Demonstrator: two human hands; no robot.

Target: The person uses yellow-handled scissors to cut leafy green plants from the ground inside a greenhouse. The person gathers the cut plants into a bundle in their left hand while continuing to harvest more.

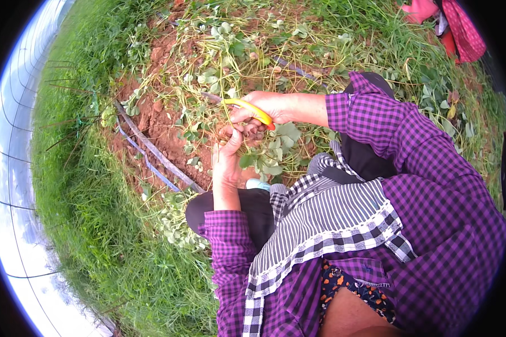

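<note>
My right hand [259,111] is closed round the yellow handles of pruning shears [248,107], whose metal blades point left beside a thin green stem. Just below it, my left hand [230,153] pinches the stem of a leafy plant [276,147] between thumb and fingers. Reddish-brown matter, perhaps roots, shows at the fingertips. The plant's broad green leaves hang to the right of my left hand. Cut or pulled vines [219,46] with wilted leaves lie over the soil beyond both hands. Whether the blades are apart cannot be told.
Two strips, a grey hose or tape [156,147] and a blue one [152,166], run across red soil [152,113] at the left. Tall grass [88,202] borders the bed. A co-worker in pink clothing [464,33] shows at the top right. My knees are close below my hands.
</note>
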